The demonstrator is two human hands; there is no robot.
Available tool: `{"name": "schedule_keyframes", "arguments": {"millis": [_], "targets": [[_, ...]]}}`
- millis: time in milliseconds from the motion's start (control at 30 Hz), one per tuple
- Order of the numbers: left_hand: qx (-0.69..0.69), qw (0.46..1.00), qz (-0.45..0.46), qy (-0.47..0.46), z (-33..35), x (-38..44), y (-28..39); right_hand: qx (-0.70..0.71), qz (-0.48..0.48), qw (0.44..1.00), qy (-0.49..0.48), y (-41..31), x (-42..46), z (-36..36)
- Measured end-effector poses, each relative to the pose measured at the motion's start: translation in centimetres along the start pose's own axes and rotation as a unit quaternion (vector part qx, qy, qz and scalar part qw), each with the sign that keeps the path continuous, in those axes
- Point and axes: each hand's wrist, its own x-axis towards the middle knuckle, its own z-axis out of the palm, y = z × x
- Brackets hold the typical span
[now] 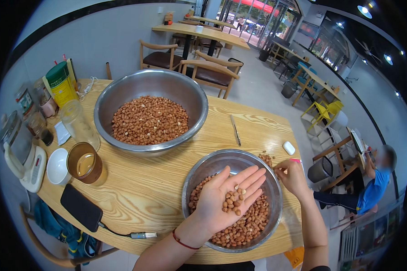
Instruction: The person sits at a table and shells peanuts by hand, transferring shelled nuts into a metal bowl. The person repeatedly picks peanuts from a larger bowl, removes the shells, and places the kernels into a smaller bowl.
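My left hand (220,200) is held palm up over a smaller steel bowl (187,189). Several shelled peanuts (233,201) with brown skins, and a pale one or two, rest on the palm and finger bases. Beneath the hand, more peanuts (237,233) fill the lower part of that bowl. My right hand (294,178) is at the bowl's right rim with thumb and fingers curled together; whether a peanut is between them is hard to see. Beside its fingertips lies a small pile of darker nuts or scraps (266,159) on the wooden table (149,193).
A large steel bowl (105,101) of peanuts stands behind. Leftward are a brown cup (84,164), a white bowl (58,167), a glass jar (79,122), a kettle (20,159) and a phone (81,206). A pen (235,130) and earbud case (288,148) lie right; a person (374,189) sits beyond.
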Motion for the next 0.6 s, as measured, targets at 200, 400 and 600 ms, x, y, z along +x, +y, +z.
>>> {"name": "schedule_keyframes", "arguments": {"millis": [200,400,600], "targets": [[-0.003,0.994,0.008,0.107,0.3,-0.2,0.2,0.221,-0.226,0.949,0.006,-11.2,0.6,-3.3],[-0.09,0.994,-0.015,-0.068,-5.0,0.5,0.1,0.195,-0.37,0.902,-0.107,-14.8,0.2,-3.2],[-0.09,0.994,-0.038,-0.042,-4.5,0.7,-0.3,0.211,-0.345,0.909,-0.099,-14.5,0.0,-3.0]]}}
